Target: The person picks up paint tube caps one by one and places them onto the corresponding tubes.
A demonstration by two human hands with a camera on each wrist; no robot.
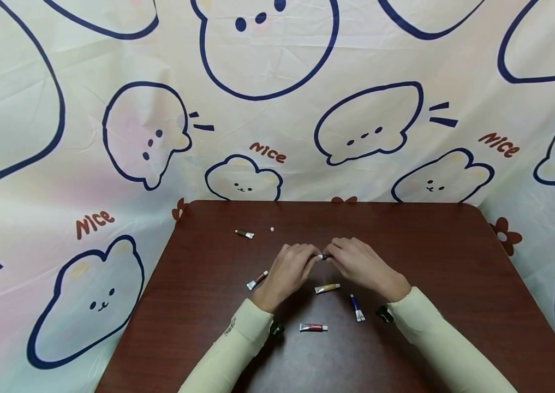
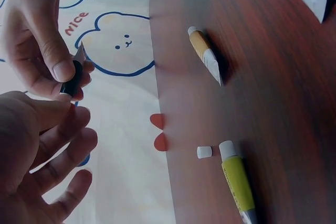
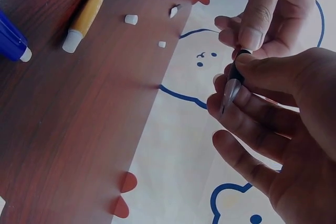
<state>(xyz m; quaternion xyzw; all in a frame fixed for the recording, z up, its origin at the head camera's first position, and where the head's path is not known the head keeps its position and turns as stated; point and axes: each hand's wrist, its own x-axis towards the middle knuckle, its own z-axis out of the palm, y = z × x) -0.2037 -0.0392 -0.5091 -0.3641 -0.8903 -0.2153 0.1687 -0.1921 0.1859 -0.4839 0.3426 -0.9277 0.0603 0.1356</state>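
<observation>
A small paint tube with a black body (image 2: 72, 80) and a silver crimped end (image 3: 232, 93) is held in the air between both hands, above the far half of the table. My right hand (image 1: 360, 265) pinches its body between thumb and fingers. At the other end, the thumb and forefinger of my left hand (image 1: 292, 270) grip the tube, covering its cap end. The left hand's other fingers are spread loosely in the left wrist view. Nearest beneath the hands lies a yellow-ochre tube (image 1: 327, 289); a brown-red tube (image 1: 257, 280) is beside the left wrist.
On the dark wooden table (image 1: 198, 338) lie a blue tube (image 1: 357, 307), a red tube (image 1: 314, 327) and a dark tube (image 1: 245, 234) at the back left. A loose white cap (image 1: 272, 229) sits near the far edge. Behind hangs a printed cloth (image 1: 267, 125).
</observation>
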